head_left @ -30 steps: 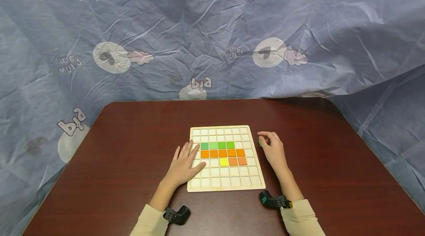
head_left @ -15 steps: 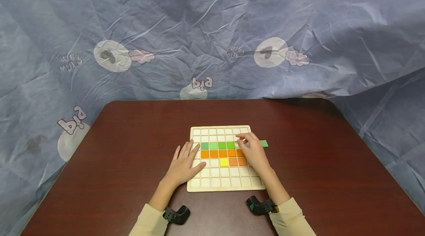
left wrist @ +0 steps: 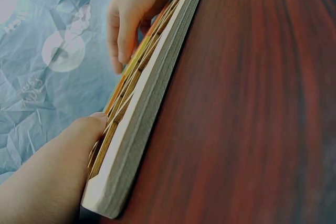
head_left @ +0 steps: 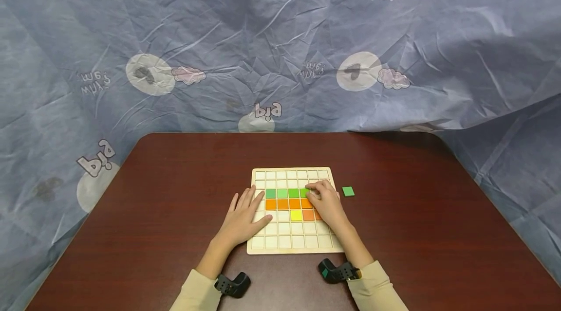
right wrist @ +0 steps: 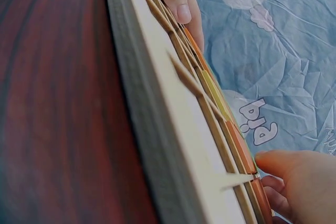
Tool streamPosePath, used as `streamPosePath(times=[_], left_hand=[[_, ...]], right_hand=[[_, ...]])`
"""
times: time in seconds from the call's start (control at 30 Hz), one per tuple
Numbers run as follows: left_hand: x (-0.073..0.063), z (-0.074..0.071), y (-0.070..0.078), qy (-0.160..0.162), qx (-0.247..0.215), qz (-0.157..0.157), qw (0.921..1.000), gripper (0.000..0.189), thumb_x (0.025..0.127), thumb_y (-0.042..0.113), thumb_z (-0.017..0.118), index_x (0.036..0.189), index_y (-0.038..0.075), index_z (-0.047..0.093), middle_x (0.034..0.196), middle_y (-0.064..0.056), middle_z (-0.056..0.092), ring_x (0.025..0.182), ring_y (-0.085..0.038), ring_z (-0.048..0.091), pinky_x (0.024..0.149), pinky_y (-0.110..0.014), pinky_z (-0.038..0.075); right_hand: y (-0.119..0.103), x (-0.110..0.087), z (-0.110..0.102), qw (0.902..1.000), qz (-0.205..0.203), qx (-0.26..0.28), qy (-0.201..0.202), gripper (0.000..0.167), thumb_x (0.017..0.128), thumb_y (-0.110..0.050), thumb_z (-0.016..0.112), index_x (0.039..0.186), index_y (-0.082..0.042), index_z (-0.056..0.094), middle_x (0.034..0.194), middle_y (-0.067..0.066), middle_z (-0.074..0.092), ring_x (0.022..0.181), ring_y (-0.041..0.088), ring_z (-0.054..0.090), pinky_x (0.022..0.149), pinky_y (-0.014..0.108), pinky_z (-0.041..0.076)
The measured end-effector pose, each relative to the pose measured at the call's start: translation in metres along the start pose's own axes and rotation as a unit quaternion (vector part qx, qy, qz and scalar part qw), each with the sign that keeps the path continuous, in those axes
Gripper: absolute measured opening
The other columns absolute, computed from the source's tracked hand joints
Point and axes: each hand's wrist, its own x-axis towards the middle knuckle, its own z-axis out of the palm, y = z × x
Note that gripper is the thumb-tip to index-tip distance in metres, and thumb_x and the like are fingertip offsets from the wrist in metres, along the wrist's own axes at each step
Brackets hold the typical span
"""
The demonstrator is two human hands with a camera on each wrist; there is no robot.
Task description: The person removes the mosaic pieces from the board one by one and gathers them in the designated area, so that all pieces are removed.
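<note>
While the left hand (head_left: 241,218) lies spread on the gridded wooden board (head_left: 290,242), the right hand (head_left: 327,206) bends over its green tiles (head_left: 293,193).
Right fingertips (head_left: 308,186) stand narrowly apart; whether they pinch anything, I cannot tell. A loose green tile (head_left: 348,191) lies beside the board.

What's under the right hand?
The board is under the right hand. Part of an orange tile peeks out by its thumb side. Anything fully beneath the hand is covered, so I can't tell what's there.
</note>
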Motion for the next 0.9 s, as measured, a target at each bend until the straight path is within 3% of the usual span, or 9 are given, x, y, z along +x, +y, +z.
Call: streamPosePath(times=[0.7, 0.9], left_hand=[[0.0001, -0.0017, 0.0017, 0.014, -0.005, 0.007, 0.9999, 0.071, 0.087, 0.056, 0.043, 0.144, 0.017, 0.028, 0.152, -0.011, 0.017, 0.141, -0.028, 0.016, 0.113, -0.051, 0.005], [0.0003, -0.0006, 0.0013, 0.001, 0.002, 0.000, 1.0000, 0.072, 0.087, 0.058, 0.041, 0.145, 0.018, 0.025, 0.153, -0.009, 0.014, 0.141, -0.026, 0.013, 0.113, -0.049, 0.003]], right_hand=[[0.0036, -0.0020, 0.0025, 0.9995, -0.018, -0.022, 0.013, 0.023, 0.087, -0.022, 0.060, 0.108, -0.014, 0.066, 0.107, 0.005, 0.056, 0.101, 0.024, 0.053, 0.092, 0.046, 0.031], [0.0041, -0.0032, 0.0028, 0.9995, -0.012, -0.027, 0.008, 0.023, 0.087, -0.022, 0.060, 0.108, -0.014, 0.066, 0.109, 0.006, 0.056, 0.105, 0.025, 0.052, 0.093, 0.047, 0.031]])
